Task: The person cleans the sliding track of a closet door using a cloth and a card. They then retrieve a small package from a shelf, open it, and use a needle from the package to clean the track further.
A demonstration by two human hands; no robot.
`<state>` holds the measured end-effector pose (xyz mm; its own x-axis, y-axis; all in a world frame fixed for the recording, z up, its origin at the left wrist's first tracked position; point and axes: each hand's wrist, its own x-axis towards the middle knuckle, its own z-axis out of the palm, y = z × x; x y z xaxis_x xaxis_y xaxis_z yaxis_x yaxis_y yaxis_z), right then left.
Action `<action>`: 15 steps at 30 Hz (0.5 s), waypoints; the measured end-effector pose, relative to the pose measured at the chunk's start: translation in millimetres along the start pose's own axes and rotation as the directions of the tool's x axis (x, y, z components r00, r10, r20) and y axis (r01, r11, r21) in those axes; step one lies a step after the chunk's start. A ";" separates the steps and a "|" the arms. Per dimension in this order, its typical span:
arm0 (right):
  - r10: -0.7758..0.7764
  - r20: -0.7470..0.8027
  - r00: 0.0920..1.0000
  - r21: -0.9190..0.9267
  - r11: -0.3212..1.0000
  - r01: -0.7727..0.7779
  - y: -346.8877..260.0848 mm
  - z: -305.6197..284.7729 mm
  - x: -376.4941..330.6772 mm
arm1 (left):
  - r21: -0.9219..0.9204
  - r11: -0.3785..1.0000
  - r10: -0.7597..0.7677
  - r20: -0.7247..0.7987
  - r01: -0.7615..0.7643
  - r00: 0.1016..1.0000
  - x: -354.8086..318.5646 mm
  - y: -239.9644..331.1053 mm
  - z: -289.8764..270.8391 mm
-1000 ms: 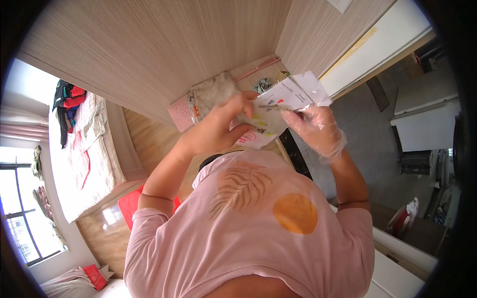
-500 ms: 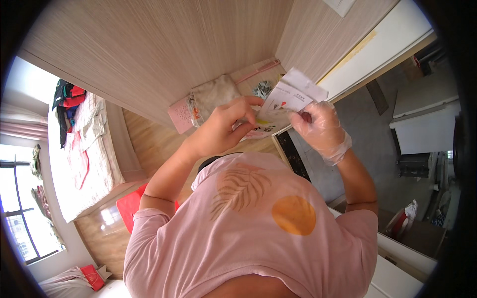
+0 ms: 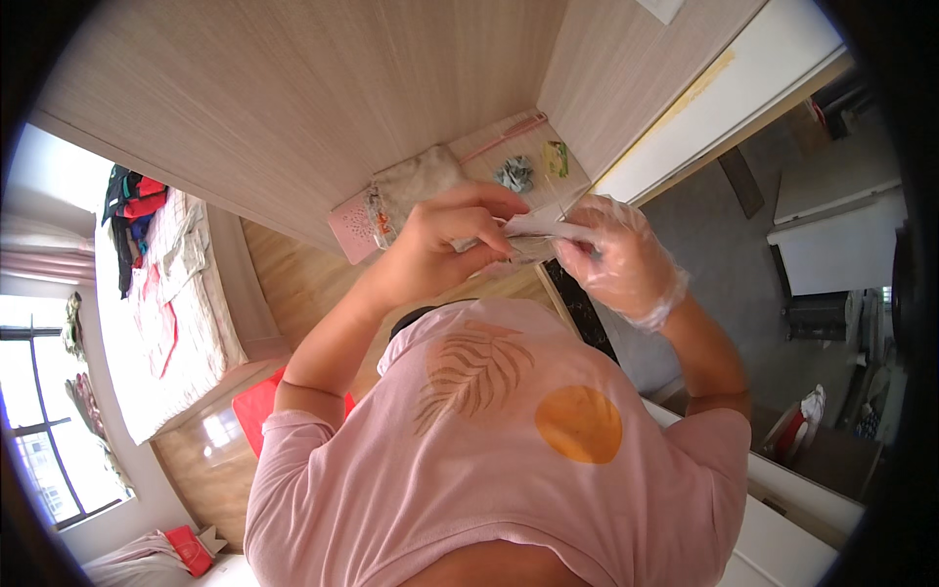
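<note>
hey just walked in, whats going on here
A person grips a flat white item, seen nearly edge-on, in the right hand, which wears a clear plastic glove. The bare left hand is at the item's left end. Beyond the hands lie a beige cloth, a crumpled grey-green wad and a small green packet.

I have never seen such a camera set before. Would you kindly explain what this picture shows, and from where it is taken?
There is no machine here, only human hands. The view comes from a wide fisheye camera worn on the head, looking down, so straight edges bend. The left hand is bare; the right hand wears a clear plastic glove and grips a thin, pale packet. The left fingers are at its other end; their grip is unclear. Beyond, on a pale surface, lie a beige cloth, a crumpled grey-green thing and a small green-yellow wrapper.
</note>
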<state>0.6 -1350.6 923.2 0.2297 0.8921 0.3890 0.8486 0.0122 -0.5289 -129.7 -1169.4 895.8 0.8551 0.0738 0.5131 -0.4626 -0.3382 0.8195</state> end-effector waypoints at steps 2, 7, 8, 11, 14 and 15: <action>0.246 0.076 0.966 0.170 0.952 -0.256 2.9 3.0 0.8 | 0.044 0.999 -0.017 0.028 0.016 0.999 3.5 5.4 0.5; 0.160 0.261 0.952 0.219 0.951 -0.220 -1.8 -19.7 15.1 | 0.013 0.995 -0.101 0.050 0.100 0.994 -0.8 -2.9 1.0; 0.167 0.322 0.932 0.222 0.944 -0.246 -1.6 -23.4 18.1 | 0.006 0.990 -0.139 0.042 0.139 0.989 -1.7 -2.8 0.5; 0.290 0.259 0.921 0.460 0.801 -0.382 -1.9 -23.6 20.4 | -0.081 0.982 -0.171 0.021 0.172 0.985 -3.7 -5.5 0.0; 0.162 0.316 0.935 0.143 0.966 -0.216 0.7 -21.1 22.6 | -0.164 0.976 -0.155 -0.046 0.146 0.987 0.2 -3.1 6.4; 0.074 0.349 0.934 0.041 0.995 -0.094 3.0 -16.8 20.8 | -0.121 0.985 -0.129 -0.015 0.127 0.992 1.9 -1.2 7.4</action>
<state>15.8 -1339.6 942.4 0.1112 0.9919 0.0611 0.8030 -0.0534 -0.5936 -125.8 -1175.8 893.9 0.9043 0.1305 0.4066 -0.3755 -0.2100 0.9027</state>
